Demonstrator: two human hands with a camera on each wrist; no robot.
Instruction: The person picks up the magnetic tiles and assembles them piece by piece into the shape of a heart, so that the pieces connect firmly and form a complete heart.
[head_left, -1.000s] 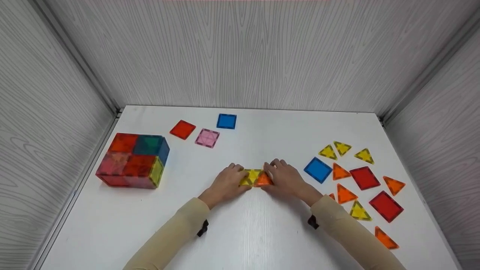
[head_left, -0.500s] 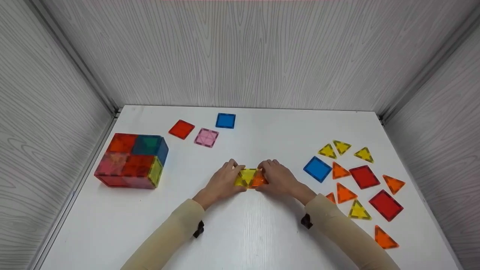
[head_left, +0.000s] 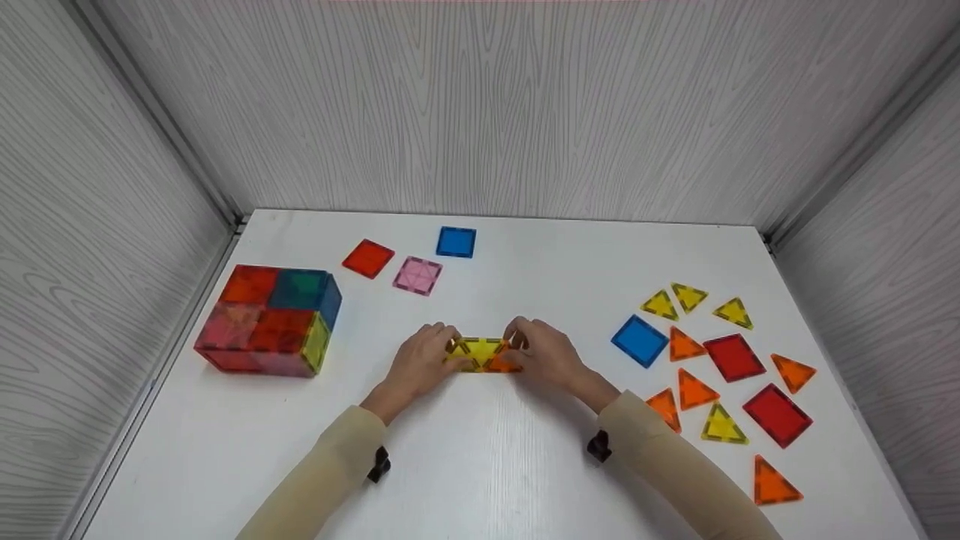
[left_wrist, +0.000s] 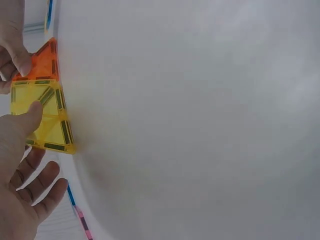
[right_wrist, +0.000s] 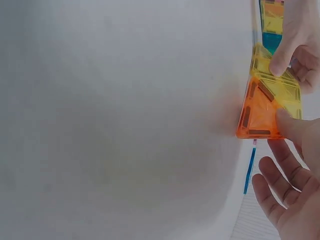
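Tile strip (head_left: 482,354): btwn both hands, approx. mid-tbl (head_left: 480,465); yellow triangles (left_wrist: 52,111) toward L end, orange triangle (right_wrist: 260,114) at R end, touching edge to edge; resting on tbl or lifted, can't tell.
L hand (head_left: 420,364): pinching yellow end, thumb on near face; other fingers loosely spread, some clear of tile.
R hand (head_left: 549,354): pinching orange triangle, likewise w/ thumb on near face.
Shift: leftward vs 1 s ago, strip & both hands together; more yellow now showing btwn fingers; loose orange tile (head_left: 666,409) by R sleeve (head_left: 679,457) less covered.
Meaning: prob. one joined pc., judging by tight seam & shared travel; no tile added meanwhile; so likely a re-grip or adjustment, not a fresh join.
Tile block (head_left: 259,322): well L of strip; untouched.
Far squares: red (head_left: 368,259), pink (head_left: 418,276), blue (head_left: 456,241); beyond strip, apart from hands.
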